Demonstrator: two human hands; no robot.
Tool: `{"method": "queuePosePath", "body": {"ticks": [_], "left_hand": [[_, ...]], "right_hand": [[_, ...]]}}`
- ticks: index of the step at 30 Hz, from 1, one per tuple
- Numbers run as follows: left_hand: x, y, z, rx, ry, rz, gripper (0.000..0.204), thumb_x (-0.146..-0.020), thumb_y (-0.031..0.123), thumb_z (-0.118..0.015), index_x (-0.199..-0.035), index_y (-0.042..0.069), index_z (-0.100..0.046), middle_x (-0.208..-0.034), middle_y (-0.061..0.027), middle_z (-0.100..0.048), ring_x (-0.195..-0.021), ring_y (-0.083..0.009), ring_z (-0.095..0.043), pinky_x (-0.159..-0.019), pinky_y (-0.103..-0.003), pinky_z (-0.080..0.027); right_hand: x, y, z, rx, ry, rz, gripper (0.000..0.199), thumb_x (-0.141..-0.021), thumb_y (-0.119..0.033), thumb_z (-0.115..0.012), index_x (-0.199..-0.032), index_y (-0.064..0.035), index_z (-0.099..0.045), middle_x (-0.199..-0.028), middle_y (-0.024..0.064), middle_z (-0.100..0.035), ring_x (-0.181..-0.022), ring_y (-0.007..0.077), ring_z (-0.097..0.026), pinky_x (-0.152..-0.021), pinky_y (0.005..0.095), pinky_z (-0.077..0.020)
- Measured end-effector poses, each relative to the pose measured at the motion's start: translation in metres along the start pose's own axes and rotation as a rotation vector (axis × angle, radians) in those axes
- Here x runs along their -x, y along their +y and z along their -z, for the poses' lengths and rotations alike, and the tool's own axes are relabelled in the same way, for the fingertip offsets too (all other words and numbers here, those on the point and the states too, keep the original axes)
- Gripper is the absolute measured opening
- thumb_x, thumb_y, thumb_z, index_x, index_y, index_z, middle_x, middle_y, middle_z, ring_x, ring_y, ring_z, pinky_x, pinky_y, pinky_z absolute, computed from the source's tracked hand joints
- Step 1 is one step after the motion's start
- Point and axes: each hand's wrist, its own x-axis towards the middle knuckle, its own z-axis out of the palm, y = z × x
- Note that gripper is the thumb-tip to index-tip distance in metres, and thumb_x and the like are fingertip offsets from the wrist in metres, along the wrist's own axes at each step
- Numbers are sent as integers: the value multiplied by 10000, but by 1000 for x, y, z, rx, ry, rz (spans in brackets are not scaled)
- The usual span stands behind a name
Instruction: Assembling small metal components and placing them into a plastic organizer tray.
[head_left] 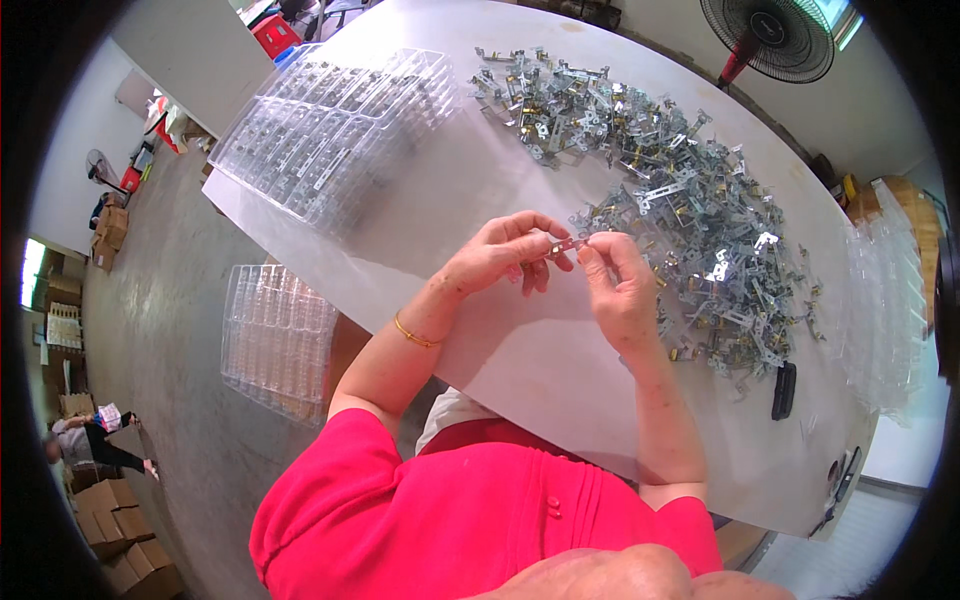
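Between my two hands is a small silvery metal bracket [568,245], raised above the table. My left hand [510,255] pinches one end of it between thumb and fingers, the other fingers curled beneath. The fingertips of my right hand [622,285] are closed on the opposite end. Just right of my hands spreads a large loose heap of metal brackets [700,235], some with brass-coloured parts. To the far left, stacked clear plastic trays [300,150] hold rows of similar metal pieces. Fine detail on the held bracket is too small to make out.
The white table [480,340] lies before me. A black elongated object [784,391] rests near the heap. Clear plastic trays [885,300] stack at the right edge. Another clear tray [278,340] sits lower, left of the table. A fan [768,35] stands behind; a person [95,443] is far left.
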Motion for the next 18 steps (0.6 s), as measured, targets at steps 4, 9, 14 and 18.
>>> {"method": "queuePosePath", "body": {"ticks": [4,9,14,18], "left_hand": [[-8,-6,2,642,-78,-52,468,-984,291,-565,-1324,-19,-483,-1221,-211,-609,-916,-275,-678,-692,-349,-556],[-9,-10,1,407,-22,-204,518,-1003,272,-529,-1420,-11,-409,-1430,-210,-462,-1169,-300,-590,-881,-410,-531],[-8,-13,-7,367,16,-234,424,-1022,227,-503,-1388,15,-464,-1441,-168,-462,-1276,-282,-514,-972,-411,-479],[-12,-18,-4,412,80,-279,295,-1039,245,-472,-1181,8,-574,-1323,-191,-561,-1233,-281,-548,-981,-412,-467]], "right_hand": [[-2,2,2,-249,108,-283,57,-965,-82,-600,-950,-27,-607,-909,41,-650,-809,119,-628,-731,264,-509],[-7,11,3,-756,270,-457,101,-985,-126,-584,-986,-26,-604,-874,40,-649,-821,125,-631,-771,260,-509],[1,14,-7,-803,188,-527,113,-985,-140,-587,-983,-29,-605,-868,35,-648,-805,121,-622,-766,270,-515],[4,13,-11,-417,78,-468,123,-989,-160,-591,-965,-41,-614,-814,6,-629,-745,69,-587,-665,243,-492]]}}
